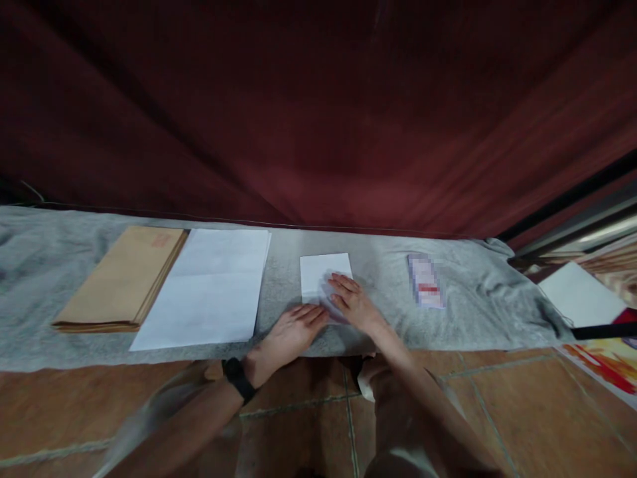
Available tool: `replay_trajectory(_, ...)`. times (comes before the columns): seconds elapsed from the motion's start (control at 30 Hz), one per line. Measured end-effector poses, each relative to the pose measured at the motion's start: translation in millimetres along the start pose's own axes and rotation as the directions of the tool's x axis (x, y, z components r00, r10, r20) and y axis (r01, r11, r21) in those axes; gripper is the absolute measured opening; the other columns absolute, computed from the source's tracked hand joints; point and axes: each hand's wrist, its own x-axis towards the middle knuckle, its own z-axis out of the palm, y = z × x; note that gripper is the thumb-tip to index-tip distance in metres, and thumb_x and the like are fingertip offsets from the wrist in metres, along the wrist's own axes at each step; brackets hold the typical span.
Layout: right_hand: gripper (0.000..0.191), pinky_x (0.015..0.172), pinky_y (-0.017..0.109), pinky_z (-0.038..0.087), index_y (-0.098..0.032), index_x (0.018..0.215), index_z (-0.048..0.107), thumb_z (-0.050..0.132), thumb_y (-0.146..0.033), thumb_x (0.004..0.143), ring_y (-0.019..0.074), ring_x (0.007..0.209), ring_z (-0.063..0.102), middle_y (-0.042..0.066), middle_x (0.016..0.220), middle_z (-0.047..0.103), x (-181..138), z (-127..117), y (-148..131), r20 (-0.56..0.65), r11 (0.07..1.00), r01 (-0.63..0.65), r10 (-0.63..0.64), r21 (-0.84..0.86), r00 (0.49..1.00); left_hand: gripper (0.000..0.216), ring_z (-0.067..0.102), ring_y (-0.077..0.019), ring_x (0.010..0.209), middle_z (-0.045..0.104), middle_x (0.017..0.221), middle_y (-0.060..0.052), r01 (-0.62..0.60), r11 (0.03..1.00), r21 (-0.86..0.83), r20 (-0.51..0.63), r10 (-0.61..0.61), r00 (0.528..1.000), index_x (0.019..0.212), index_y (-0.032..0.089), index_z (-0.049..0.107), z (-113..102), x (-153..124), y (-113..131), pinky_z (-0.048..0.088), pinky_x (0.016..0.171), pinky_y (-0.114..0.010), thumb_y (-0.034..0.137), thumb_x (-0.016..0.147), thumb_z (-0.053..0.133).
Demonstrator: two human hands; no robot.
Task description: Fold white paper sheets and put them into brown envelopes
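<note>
A small folded white paper [321,272] lies on a grey cloth [378,299]. My right hand [354,302] rests flat on its lower right part, fingers stretched out and spread. My left hand [292,333] lies flat on the cloth with its fingertips on the paper's lower left corner. A black band sits on my left wrist [237,377].
A stack of white sheets [209,287] lies left of the hands, and a pile of brown envelopes [124,279] further left. A small printed strip [425,281] lies to the right. Behind hangs a dark red curtain [318,113]. Tiled floor [522,411] lies below.
</note>
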Motion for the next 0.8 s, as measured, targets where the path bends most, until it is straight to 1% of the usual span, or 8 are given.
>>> replay_trajectory(0.1, 0.045, 0.112, 0.037, 0.042, -0.017, 0.144, 0.054, 0.047, -0.024, 0.1, 0.0227, 0.133, 0.054, 0.012, 0.146, 0.058, 6, -1, 0, -0.071, 0.969, -0.232, 0.226, -0.085, 0.972, 0.031, 0.063, -0.0234, 0.12, 0.069, 0.129, -0.009, -0.008, 1.0, 0.02, -0.001, 0.008, 1.0, 0.128, 0.02, 0.064, 8, 1, 20, 0.048, 0.102, -0.039, 0.018, 0.1, 0.05)
replay_trajectory(0.17, 0.043, 0.102, 0.034, 0.047, -0.014, 0.14, 0.056, 0.047, -0.026, 0.1, 0.0239, 0.119, 0.063, 0.015, 0.133, 0.065, 7, -5, 5, -0.095, 0.908, -0.402, 0.392, -0.117, 0.915, 0.028, 0.063, -0.0235, 0.118, 0.07, 0.127, -0.007, -0.004, 0.999, -0.037, 0.007, 0.004, 1.0, 0.124, 0.022, 0.065, 10, 3, 28, 0.048, 0.102, -0.039, 0.03, 0.1, 0.055)
replay_trajectory(0.23, 0.038, 0.094, 0.032, 0.049, -0.015, 0.133, 0.06, 0.049, -0.029, 0.099, 0.0241, 0.107, 0.066, 0.014, 0.121, 0.069, 8, -9, 11, -0.071, 0.87, -0.472, 0.466, -0.141, 0.882, 0.032, 0.064, -0.0231, 0.116, 0.071, 0.124, -0.006, 0.009, 0.993, -0.115, -0.001, -0.009, 1.0, 0.119, 0.023, 0.067, 9, 8, 26, 0.048, 0.102, -0.039, 0.045, 0.098, 0.057)
replay_trajectory(0.37, 0.033, 0.091, 0.032, 0.048, -0.018, 0.125, 0.063, 0.057, -0.025, 0.093, 0.0248, 0.106, 0.064, 0.012, 0.114, 0.069, 10, -5, 15, -0.068, 0.854, -0.497, 0.493, -0.155, 0.868, 0.038, 0.057, -0.0238, 0.128, 0.066, 0.135, -0.009, 0.208, 0.968, -0.138, -0.108, -0.224, 0.969, 0.127, 0.02, 0.064, 3, 24, -9, 0.043, 0.109, -0.039, 0.044, 0.101, 0.05)
replay_trajectory(0.43, 0.032, 0.091, 0.032, 0.047, -0.02, 0.122, 0.064, 0.059, -0.021, 0.09, 0.0238, 0.105, 0.064, 0.01, 0.112, 0.07, 13, 0, 15, -0.072, 0.861, -0.494, 0.489, -0.119, 0.87, 0.045, 0.048, -0.0283, 0.138, 0.053, 0.149, -0.014, 0.392, 0.918, -0.06, -0.157, -0.397, 0.904, 0.139, 0.015, 0.055, 1, 33, -33, 0.04, 0.112, -0.042, 0.037, 0.1, 0.052)
replay_trajectory(0.53, 0.023, 0.09, 0.03, 0.047, -0.022, 0.11, 0.069, 0.06, -0.02, 0.089, 0.0208, 0.101, 0.065, 0.006, 0.106, 0.072, 17, 4, 13, -0.057, 0.881, -0.472, 0.47, -0.036, 0.881, 0.059, 0.047, -0.0317, 0.138, 0.053, 0.148, -0.019, 0.586, 0.81, 0.009, -0.131, -0.58, 0.804, 0.147, 0.012, 0.045, 1, 43, -58, 0.041, 0.11, -0.045, 0.038, 0.095, 0.058)
replay_trajectory(0.67, 0.014, 0.088, 0.03, 0.047, -0.023, 0.096, 0.072, 0.064, -0.021, 0.085, 0.0203, 0.101, 0.064, 0.005, 0.104, 0.071, 22, 8, 10, -0.08, 0.899, -0.439, 0.437, 0.001, 0.896, 0.062, 0.052, -0.0308, 0.131, 0.056, 0.144, -0.017, 0.598, 0.801, 0.035, -0.099, -0.593, 0.799, 0.147, 0.015, 0.045, 0, 51, -66, 0.042, 0.107, -0.043, 0.036, 0.092, 0.063)
replay_trajectory(0.8, 0.012, 0.085, 0.03, 0.049, -0.022, 0.089, 0.071, 0.064, -0.015, 0.082, 0.0201, 0.097, 0.066, 0.005, 0.099, 0.072, 26, 14, 9, -0.109, 0.913, -0.405, 0.408, 0.051, 0.906, 0.054, 0.057, -0.0329, 0.121, 0.063, 0.132, -0.014, 0.622, 0.782, 0.029, -0.092, -0.618, 0.781, 0.136, 0.019, 0.058, -4, 54, -67, 0.044, 0.102, -0.044, 0.036, 0.086, 0.07)
